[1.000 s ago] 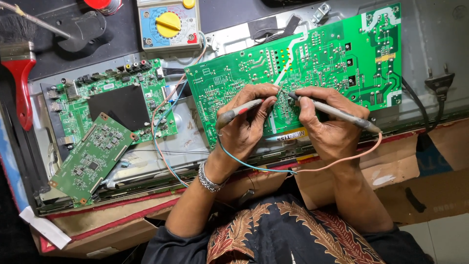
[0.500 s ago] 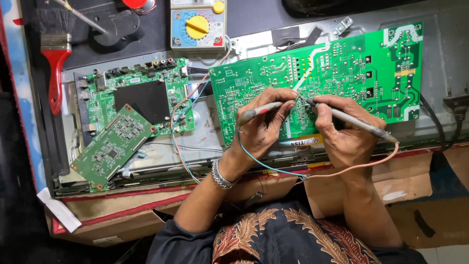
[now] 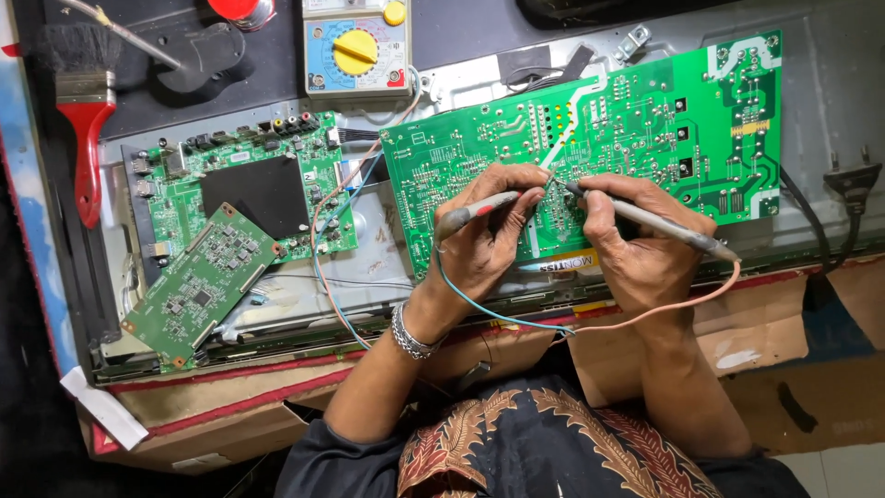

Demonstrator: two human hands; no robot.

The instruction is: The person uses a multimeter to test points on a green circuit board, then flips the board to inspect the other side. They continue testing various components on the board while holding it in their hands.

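Note:
A large green circuit board [image 3: 645, 120] lies solder side up on a grey metal panel. My left hand [image 3: 484, 244] grips a grey probe with a red end [image 3: 470, 214], its tip on the board's middle. My right hand [image 3: 636, 244] grips a second grey probe [image 3: 664, 226] like a pen, tip touching the board close to the first. A blue lead [image 3: 498, 309] and a pink lead [image 3: 664, 309] run from the probes under my wrists. A silver bracelet [image 3: 410, 334] sits on my left wrist.
An analog multimeter with a yellow dial [image 3: 357, 51] stands at the back. To the left lie a green main board [image 3: 249, 194] and a smaller green board [image 3: 198, 286]. A red-handled brush [image 3: 85, 120] lies far left, a black plug [image 3: 853, 180] far right. Cardboard [image 3: 756, 332] lines the near edge.
The view has shifted, so everything sits further right and lower in the picture. Both hands stay on the board with the probe tips close together.

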